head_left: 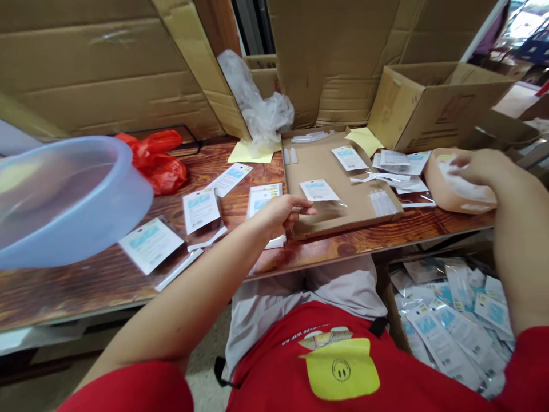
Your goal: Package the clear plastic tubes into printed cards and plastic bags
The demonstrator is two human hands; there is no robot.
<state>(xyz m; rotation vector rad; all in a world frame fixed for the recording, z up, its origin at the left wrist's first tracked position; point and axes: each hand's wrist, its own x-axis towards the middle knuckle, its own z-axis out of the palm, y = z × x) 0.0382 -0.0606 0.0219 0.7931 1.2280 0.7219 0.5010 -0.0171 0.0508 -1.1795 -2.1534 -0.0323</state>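
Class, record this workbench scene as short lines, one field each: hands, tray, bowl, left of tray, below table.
Left hand: over the tray's near left edge, fingers beside a carded packet; grip unclear
Right hand: reaching into the peach bowl; fingertips partly hidden
Tray: shallow cardboard tray with carded packets and small translucent pieces
Bowl: peach bowl, right of the tray, whitish contents
Left of tray: card stack, loose packets, red plastic bag, blue basin
Below table: box holding many packets

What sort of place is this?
Probably a small packing workshop: bagged cards lie along the wooden table, a cardboard box below holds many similar packets, and a tan bowl holds whitish pieces.
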